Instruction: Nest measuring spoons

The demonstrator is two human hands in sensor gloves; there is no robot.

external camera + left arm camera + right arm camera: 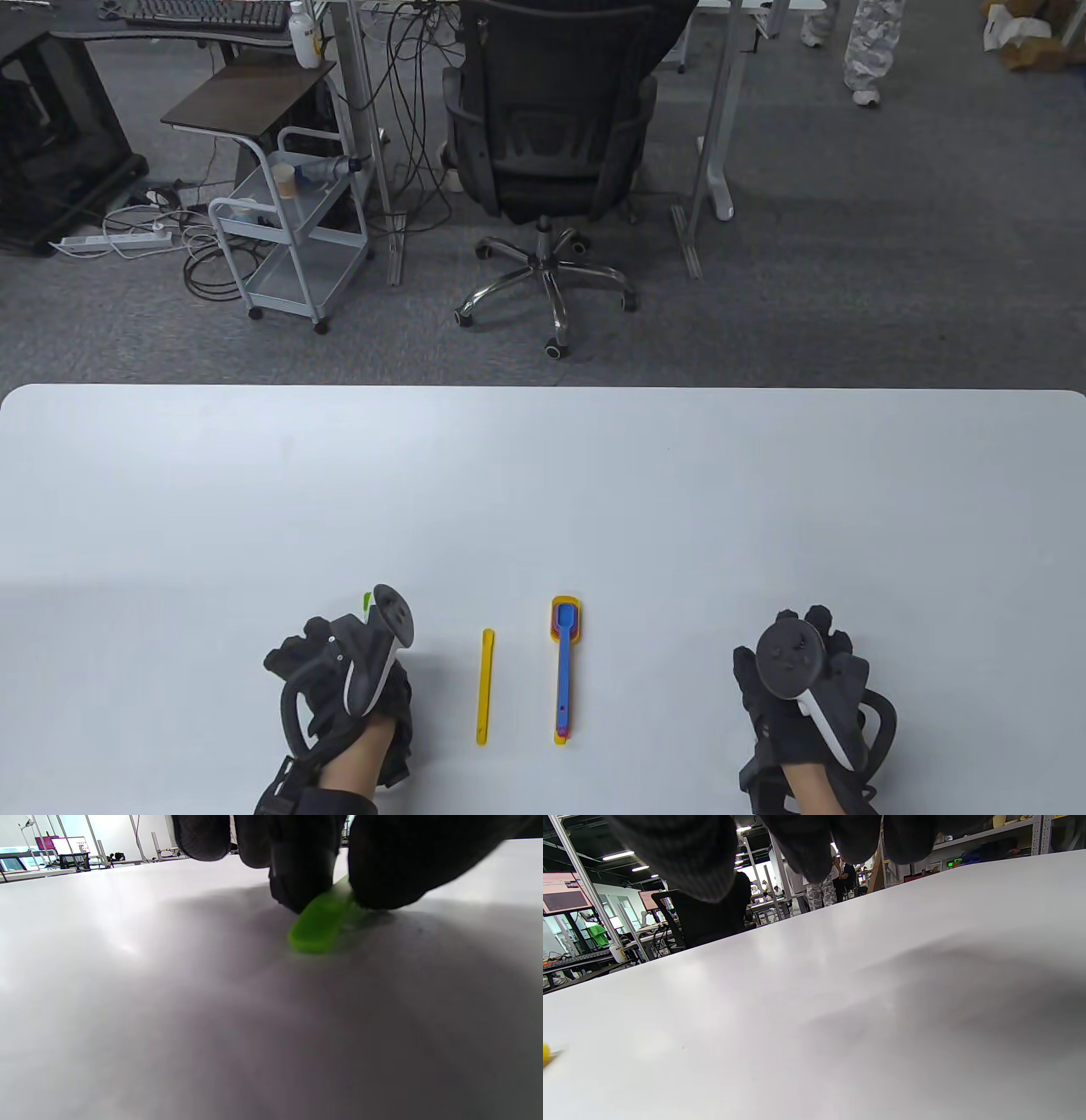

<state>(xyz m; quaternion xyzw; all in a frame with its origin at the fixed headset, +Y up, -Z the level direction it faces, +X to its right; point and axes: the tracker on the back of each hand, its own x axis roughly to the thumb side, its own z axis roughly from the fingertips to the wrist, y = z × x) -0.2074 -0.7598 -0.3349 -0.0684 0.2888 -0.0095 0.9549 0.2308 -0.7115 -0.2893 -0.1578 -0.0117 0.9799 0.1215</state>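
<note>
A stack of nested spoons (563, 671) lies near the table's front middle, a blue one on top of red and yellow ones. A flat yellow stick (485, 686) lies just left of it. My left hand (344, 671) is at the front left and pinches a green spoon handle (320, 923) against the table between thumb and fingers. In the table view only a green tip (367, 601) shows past the tracker. My right hand (806, 671) hovers at the front right, its fingers (683, 853) hanging above the table and holding nothing.
The white table (543, 492) stretches wide behind the spoons. Past its far edge stand an office chair (551, 144), a metal cart (288, 229) and desks.
</note>
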